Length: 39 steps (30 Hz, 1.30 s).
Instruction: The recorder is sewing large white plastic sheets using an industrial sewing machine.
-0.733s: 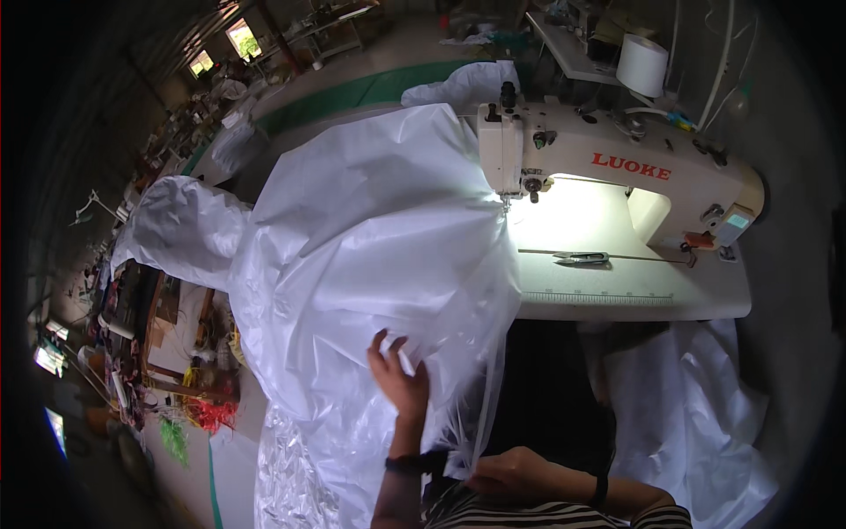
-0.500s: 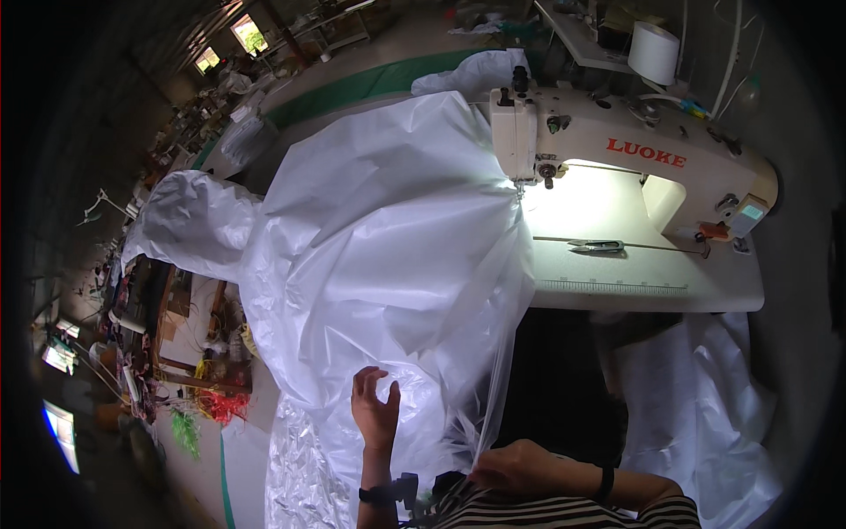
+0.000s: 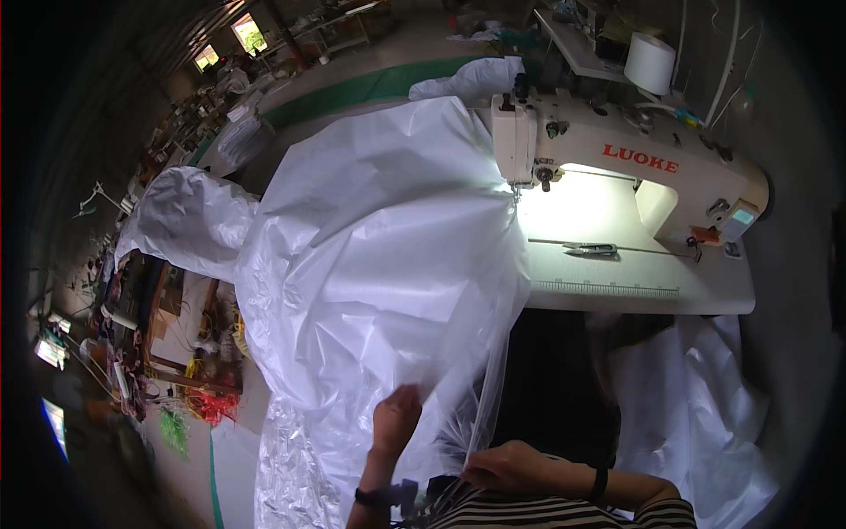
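Note:
A large white, semi-glossy plastic sheet spreads in folds from the sewing machine's needle area down to my lap. My right hand is closed on the sheet's gathered right edge, close to my body. To its left, my left hand lies against the sheet with its fingers curled together, pinching the material; its fingertips are slightly blurred. The white sewing machine stands at the right with its lamp lit. Under the presser foot the sheet is bunched to a point.
Thread snips lie on the machine bed. A white thread cone stands behind the machine. More white sheeting hangs at the lower right. At the left, a wooden frame sits near red and green strands.
My left hand has moved slightly right and down, and its spread fingers have closed against the sheet. My right hand keeps its hold on the edge. The whole view has shifted slightly.

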Tool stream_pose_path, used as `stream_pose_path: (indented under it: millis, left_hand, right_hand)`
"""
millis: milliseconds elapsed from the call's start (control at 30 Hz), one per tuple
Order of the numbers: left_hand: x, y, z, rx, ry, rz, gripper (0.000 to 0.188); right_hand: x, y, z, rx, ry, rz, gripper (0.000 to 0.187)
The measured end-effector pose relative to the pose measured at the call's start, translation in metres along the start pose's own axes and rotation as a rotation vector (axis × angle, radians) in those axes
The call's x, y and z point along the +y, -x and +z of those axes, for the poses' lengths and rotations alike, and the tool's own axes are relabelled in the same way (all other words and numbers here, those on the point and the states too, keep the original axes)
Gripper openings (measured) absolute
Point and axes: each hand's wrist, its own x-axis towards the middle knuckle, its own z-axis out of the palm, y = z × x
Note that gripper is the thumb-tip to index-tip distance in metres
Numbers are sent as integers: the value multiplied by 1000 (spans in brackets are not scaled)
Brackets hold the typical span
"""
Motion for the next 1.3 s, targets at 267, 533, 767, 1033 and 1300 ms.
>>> stream_pose_path:
  millis: [267, 533, 767, 1033, 1300]
  left_hand:
    - [33, 48, -91, -311, 518, -217, 16]
    - [53, 68, -114, -316, 1043, -609, 19]
    - [25, 66, -116, -175, 818, -495, 18]
    - [-22, 45, -143, 325, 576, -503, 12]
    - [-10, 38, -153, 406, 444, -434, 12]
  right_hand:
    - [-11, -32, 16, -88, 178, -201, 24]
    - [-13, -63, 78, -127, 883, -542, 21]
    - [-29, -66, 97, -254, 578, -328, 34]
    - [83, -21, -32, 300, 574, 477, 43]
    - [140, -60, -9, 194, 419, 547, 37]
